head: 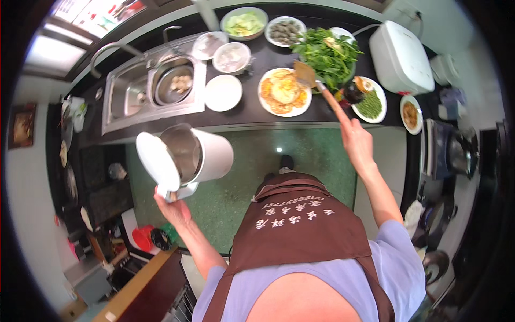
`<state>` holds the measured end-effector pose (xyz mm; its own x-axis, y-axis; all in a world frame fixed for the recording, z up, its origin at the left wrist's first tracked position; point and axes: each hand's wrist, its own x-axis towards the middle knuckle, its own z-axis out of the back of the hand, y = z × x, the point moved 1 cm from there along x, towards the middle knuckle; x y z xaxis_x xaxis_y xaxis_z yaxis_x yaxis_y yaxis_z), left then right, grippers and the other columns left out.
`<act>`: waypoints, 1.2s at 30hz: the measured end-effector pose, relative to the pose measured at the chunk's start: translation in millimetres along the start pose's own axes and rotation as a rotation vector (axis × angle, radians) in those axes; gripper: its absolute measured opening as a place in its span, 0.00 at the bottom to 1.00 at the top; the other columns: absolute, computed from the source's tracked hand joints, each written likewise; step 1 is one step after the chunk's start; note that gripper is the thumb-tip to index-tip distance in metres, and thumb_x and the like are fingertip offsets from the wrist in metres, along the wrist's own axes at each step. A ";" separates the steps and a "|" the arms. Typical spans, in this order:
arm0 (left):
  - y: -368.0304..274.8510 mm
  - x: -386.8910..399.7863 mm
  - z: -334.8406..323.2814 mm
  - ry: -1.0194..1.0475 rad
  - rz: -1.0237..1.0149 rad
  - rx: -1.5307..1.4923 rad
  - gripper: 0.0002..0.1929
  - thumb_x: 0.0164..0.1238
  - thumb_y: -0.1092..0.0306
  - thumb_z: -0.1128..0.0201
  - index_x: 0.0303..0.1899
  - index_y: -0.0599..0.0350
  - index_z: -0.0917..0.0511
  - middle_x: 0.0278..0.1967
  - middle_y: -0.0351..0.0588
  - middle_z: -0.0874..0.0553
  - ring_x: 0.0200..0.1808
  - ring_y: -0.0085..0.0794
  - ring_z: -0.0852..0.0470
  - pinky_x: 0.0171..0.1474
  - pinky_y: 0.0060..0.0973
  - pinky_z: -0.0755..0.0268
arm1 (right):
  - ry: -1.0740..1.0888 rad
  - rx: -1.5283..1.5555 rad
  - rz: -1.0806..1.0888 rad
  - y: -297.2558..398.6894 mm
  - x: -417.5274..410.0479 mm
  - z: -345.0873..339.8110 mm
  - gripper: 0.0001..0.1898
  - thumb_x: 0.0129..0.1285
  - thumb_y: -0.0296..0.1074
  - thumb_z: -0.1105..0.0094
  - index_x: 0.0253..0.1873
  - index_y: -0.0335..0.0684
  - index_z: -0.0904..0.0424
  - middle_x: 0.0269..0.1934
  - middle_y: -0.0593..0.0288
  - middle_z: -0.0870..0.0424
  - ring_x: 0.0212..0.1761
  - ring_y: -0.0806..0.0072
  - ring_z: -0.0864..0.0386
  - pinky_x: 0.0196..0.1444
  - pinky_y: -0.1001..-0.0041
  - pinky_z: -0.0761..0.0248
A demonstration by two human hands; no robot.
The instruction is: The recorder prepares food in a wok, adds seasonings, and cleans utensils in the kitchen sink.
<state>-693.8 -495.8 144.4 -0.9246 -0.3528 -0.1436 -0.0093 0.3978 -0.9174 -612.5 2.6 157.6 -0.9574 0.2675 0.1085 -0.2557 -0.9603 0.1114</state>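
My left hand [174, 207] grips the handle of a white electric kettle [215, 155], tilted over the floor with its lid up and its metal inside showing. In my right hand [356, 141] is a wooden-handled spatula [305, 73], its blade at the right edge of a white plate of fried eggs [285, 91]. Behind the blade stands a heap of leafy greens [330, 56]. A dark bottle [356, 91] lies close to the spatula's handle, beside a plate of chopped green vegetable [370, 105]. Left of the eggs sits a white bowl [223, 93].
A double steel sink [130, 96] at the left holds a metal basin [174, 85] with pale pieces in it. Bowls of cut cabbage [243, 25] and shellfish [285, 32] line the back. A white appliance [401, 56] and a small dish [410, 114] stand at the right.
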 end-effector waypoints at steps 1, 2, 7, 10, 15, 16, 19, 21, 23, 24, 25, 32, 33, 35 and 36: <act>2.1 0.9 -9.6 -0.087 -0.012 -0.010 0.31 0.68 0.43 0.41 0.59 0.61 0.31 0.56 0.46 0.23 0.60 0.33 0.27 0.64 0.38 0.38 | -0.008 -0.020 0.012 -0.9 1.2 8.0 0.26 0.65 0.28 0.47 0.68 0.51 0.33 0.29 0.53 0.27 0.23 0.58 0.20 0.22 0.60 0.26; -0.7 4.6 -9.7 -0.059 -0.018 -0.005 0.30 0.69 0.44 0.42 0.59 0.60 0.30 0.56 0.46 0.24 0.60 0.33 0.28 0.64 0.38 0.39 | -0.027 -0.006 0.021 1.5 2.1 13.4 0.26 0.64 0.28 0.46 0.68 0.51 0.32 0.28 0.54 0.27 0.24 0.58 0.21 0.24 0.61 0.26; -24.6 18.8 -33.2 0.043 -0.049 -0.067 0.21 0.73 0.47 0.48 0.46 0.59 0.25 0.35 0.39 0.24 0.36 0.23 0.29 0.44 0.26 0.38 | -0.156 0.260 0.116 3.7 20.9 23.1 0.23 0.66 0.28 0.44 0.66 0.49 0.27 0.25 0.62 0.28 0.24 0.67 0.24 0.27 0.67 0.29; -29.8 36.2 -36.1 -0.101 -0.122 -0.059 0.20 0.75 0.48 0.49 0.38 0.57 0.25 0.26 0.36 0.28 0.26 0.20 0.35 0.34 0.24 0.44 | 0.242 1.225 -0.267 21.3 45.4 20.0 0.20 0.73 0.35 0.50 0.67 0.41 0.29 0.25 0.75 0.31 0.20 0.92 0.40 0.19 0.87 0.49; -31.2 86.5 -29.5 -0.195 -0.153 -0.059 0.20 0.77 0.49 0.52 0.35 0.56 0.26 0.25 0.36 0.27 0.27 0.21 0.33 0.33 0.24 0.43 | 0.613 1.476 -0.280 110.1 96.2 35.5 0.14 0.68 0.39 0.43 0.53 0.39 0.23 0.24 0.78 0.33 0.17 0.94 0.43 0.16 0.88 0.51; -33.2 96.2 -27.6 -0.177 -0.152 -0.024 0.21 0.77 0.47 0.52 0.37 0.57 0.25 0.26 0.36 0.26 0.28 0.21 0.32 0.33 0.24 0.42 | 0.667 1.503 -0.221 133.9 108.7 37.4 0.13 0.68 0.39 0.42 0.51 0.39 0.24 0.24 0.78 0.33 0.17 0.94 0.42 0.16 0.88 0.51; -35.7 137.3 -16.7 -0.245 -0.160 0.005 0.22 0.77 0.47 0.52 0.39 0.59 0.24 0.28 0.37 0.24 0.28 0.21 0.32 0.33 0.24 0.42 | 0.663 1.540 0.058 232.1 145.1 39.7 0.13 0.68 0.38 0.42 0.51 0.39 0.26 0.26 0.74 0.28 0.17 0.91 0.37 0.16 0.86 0.45; -37.9 169.3 0.9 -0.176 -0.162 0.020 0.22 0.77 0.47 0.52 0.41 0.60 0.23 0.31 0.39 0.22 0.31 0.21 0.28 0.35 0.23 0.39 | 0.633 1.621 0.232 303.4 169.8 33.8 0.13 0.68 0.36 0.43 0.52 0.38 0.29 0.29 0.69 0.24 0.17 0.87 0.32 0.18 0.83 0.38; -42.5 201.4 -2.9 -0.286 -0.152 0.004 0.26 0.75 0.43 0.52 0.41 0.61 0.22 0.29 0.37 0.23 0.27 0.20 0.33 0.32 0.22 0.43 | 0.618 1.622 0.296 371.3 191.1 20.8 0.13 0.68 0.33 0.43 0.53 0.37 0.31 0.31 0.63 0.21 0.19 0.84 0.28 0.21 0.80 0.32; -44.5 220.1 1.2 -0.297 -0.141 0.001 0.27 0.75 0.42 0.52 0.42 0.62 0.22 0.30 0.37 0.22 0.30 0.20 0.31 0.34 0.22 0.41 | 0.595 1.562 0.299 403.1 200.8 19.1 0.13 0.67 0.31 0.42 0.53 0.37 0.31 0.32 0.61 0.20 0.19 0.82 0.26 0.21 0.78 0.32; -50.5 241.9 14.3 -0.242 -0.120 0.013 0.27 0.75 0.42 0.53 0.43 0.62 0.22 0.32 0.39 0.20 0.33 0.21 0.28 0.37 0.22 0.39 | 0.569 1.506 0.301 436.5 210.0 19.9 0.14 0.66 0.30 0.41 0.53 0.36 0.32 0.32 0.59 0.20 0.19 0.80 0.25 0.22 0.77 0.31; -96.2 364.8 56.1 -0.190 -0.099 0.098 0.22 0.77 0.47 0.53 0.32 0.56 0.29 0.23 0.36 0.28 0.23 0.19 0.35 0.26 0.21 0.46 | 0.201 1.368 0.551 612.3 257.7 5.7 0.20 0.62 0.30 0.40 0.57 0.38 0.34 0.34 0.45 0.18 0.36 0.45 0.20 0.35 0.57 0.28; -100.6 381.8 61.7 -0.186 -0.088 0.098 0.22 0.77 0.47 0.53 0.32 0.56 0.29 0.23 0.36 0.28 0.23 0.19 0.35 0.26 0.21 0.46 | 0.202 1.363 0.541 631.7 267.1 7.4 0.20 0.62 0.30 0.40 0.57 0.38 0.34 0.34 0.45 0.18 0.36 0.45 0.20 0.35 0.57 0.28; -107.1 413.4 69.9 -0.226 -0.085 0.045 0.22 0.77 0.47 0.53 0.32 0.57 0.29 0.23 0.36 0.29 0.23 0.19 0.36 0.27 0.21 0.46 | 0.354 1.324 0.622 664.3 287.7 11.3 0.20 0.63 0.30 0.40 0.58 0.38 0.34 0.39 0.47 0.17 0.37 0.47 0.18 0.39 0.60 0.26; -109.2 428.7 75.3 -0.221 -0.073 0.046 0.22 0.77 0.47 0.53 0.32 0.57 0.29 0.23 0.36 0.29 0.23 0.19 0.36 0.27 0.21 0.46 | 0.323 1.287 0.650 675.3 299.1 5.7 0.19 0.64 0.31 0.41 0.57 0.38 0.34 0.37 0.49 0.17 0.35 0.53 0.17 0.34 0.63 0.26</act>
<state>-1060.5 -754.3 155.1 -0.8160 -0.5583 -0.1496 -0.0512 0.3276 -0.9434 -1070.8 -565.5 270.9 -0.8869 -0.3671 0.2806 0.3466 -0.1271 0.9293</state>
